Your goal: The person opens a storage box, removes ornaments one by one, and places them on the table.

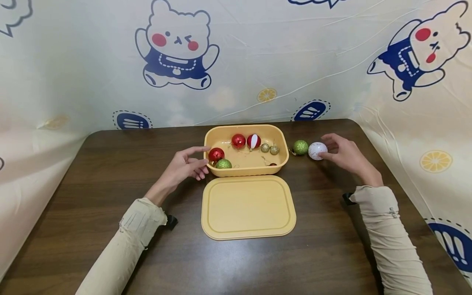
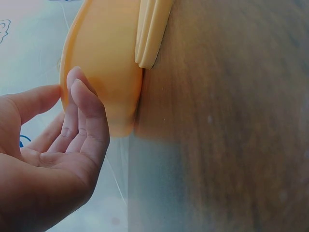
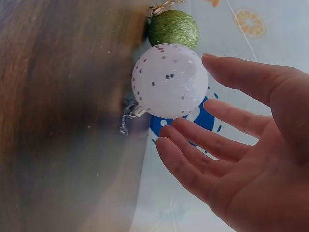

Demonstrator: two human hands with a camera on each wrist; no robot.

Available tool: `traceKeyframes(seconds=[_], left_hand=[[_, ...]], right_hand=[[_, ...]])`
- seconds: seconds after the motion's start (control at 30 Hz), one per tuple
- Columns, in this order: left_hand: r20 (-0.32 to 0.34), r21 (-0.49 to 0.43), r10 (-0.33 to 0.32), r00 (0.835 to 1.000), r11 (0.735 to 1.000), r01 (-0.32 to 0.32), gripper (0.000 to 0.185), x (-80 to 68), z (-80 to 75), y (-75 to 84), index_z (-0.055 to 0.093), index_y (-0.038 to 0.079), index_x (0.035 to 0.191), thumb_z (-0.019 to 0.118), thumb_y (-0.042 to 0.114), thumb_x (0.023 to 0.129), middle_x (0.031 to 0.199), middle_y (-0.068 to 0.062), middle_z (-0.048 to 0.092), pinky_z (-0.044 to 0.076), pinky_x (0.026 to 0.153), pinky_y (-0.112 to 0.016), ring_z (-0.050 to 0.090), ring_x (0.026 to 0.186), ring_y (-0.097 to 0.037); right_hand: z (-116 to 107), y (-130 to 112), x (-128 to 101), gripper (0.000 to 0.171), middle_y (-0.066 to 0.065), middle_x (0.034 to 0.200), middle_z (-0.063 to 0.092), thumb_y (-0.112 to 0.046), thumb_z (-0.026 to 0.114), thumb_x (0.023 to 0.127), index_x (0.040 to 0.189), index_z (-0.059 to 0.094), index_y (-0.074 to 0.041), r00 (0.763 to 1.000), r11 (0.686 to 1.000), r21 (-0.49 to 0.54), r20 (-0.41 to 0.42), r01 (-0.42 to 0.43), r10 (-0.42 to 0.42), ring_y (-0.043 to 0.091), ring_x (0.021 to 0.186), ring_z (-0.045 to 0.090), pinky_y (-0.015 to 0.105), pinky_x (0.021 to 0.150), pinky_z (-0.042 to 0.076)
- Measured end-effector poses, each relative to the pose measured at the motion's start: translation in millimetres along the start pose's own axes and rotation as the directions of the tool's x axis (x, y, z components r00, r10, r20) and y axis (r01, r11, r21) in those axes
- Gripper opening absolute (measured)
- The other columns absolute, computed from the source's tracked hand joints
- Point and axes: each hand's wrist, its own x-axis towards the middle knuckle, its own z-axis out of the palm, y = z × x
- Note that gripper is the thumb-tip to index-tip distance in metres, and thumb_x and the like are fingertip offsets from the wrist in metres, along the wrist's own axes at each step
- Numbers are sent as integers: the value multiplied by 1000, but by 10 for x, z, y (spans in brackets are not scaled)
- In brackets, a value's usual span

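Yellow plastic sets the scene: your tub (image 1: 246, 166) stands open on the dark wooden counter (image 1: 92, 176), its lid (image 1: 248, 207) lying flat just in front of it. Inside the tub you already have two red balls (image 1: 216, 154), a red-and-white ball (image 1: 253, 141), a green ball (image 1: 223, 164) and a few small gold ones (image 1: 265, 148). By my reading you are most of the way through: two remain just right of the tub, a green glitter ball (image 1: 300, 147) and the white speckled ball (image 1: 317, 150). Your right hand (image 1: 344, 155) has relaxed fingers (image 3: 207, 140) touching the white one, not closed round it. Your left hand (image 1: 184, 166) rests open-fingered at the tub's left wall.
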Motion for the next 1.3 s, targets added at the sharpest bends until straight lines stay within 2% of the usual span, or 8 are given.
traceKeyframes(seconds=[0.23, 0.47, 0.63, 0.83, 1.0, 1.3], left_hand=[[-1, -3, -4, 1000, 1000, 4, 48, -2, 3, 9, 51, 9, 143, 65, 18, 98, 81, -17, 70, 59, 62, -32, 66, 64, -23], [0, -6, 0, 1000, 1000, 0, 48, 1, 1, 1, 51, 9, 143, 65, 19, 98, 81, -17, 70, 59, 62, -32, 66, 64, -23], [-2, 5, 2, 1000, 1000, -2, 49, 3, -2, -10, 51, 9, 143, 65, 20, 98, 82, -17, 70, 59, 62, -32, 66, 64, -23], [-3, 15, 1, 1000, 1000, -1, 49, 2, -6, -12, 51, 10, 144, 65, 21, 98, 82, -18, 70, 59, 62, -32, 66, 65, -23], [-1, 15, -1, 1000, 1000, 1, 49, -2, -12, -1, 51, 9, 144, 65, 20, 99, 82, -18, 70, 59, 62, -32, 66, 65, -23], [-5, 5, -5, 1000, 1000, 5, 49, 3, -1, -5, 52, 10, 143, 66, 20, 98, 85, -21, 70, 60, 63, -32, 66, 65, -23]], right_hand=[[-33, -72, -19, 51, 29, 120, 63, -21, 74, 92, 132, 54, 1, 999, 1000, -22, -44, 6, -7, 44, 111, 61, 59, 94, 46], [-62, -182, -39, 48, 25, 130, 60, -23, 72, 93, 132, 56, 0, 994, 998, -47, -106, 34, -39, 43, 119, 56, 57, 97, 44], [-74, -294, -47, 47, 23, 130, 60, -22, 72, 93, 131, 57, -1, 988, 996, -63, -137, 58, -66, 40, 115, 57, 55, 95, 45], [-78, -447, -73, 45, 22, 130, 60, -21, 71, 94, 132, 58, -2, 985, 995, -52, -144, 85, -92, 38, 111, 59, 55, 92, 48], [-45, -575, -73, 44, 21, 129, 61, -18, 71, 93, 132, 58, -1, 980, 990, -54, -148, 127, -134, 36, 111, 58, 53, 92, 46], [41, -811, -11, 43, 20, 132, 59, -18, 70, 93, 131, 58, -1, 976, 983, -37, -120, 179, -182, 37, 125, 51, 56, 106, 38]])
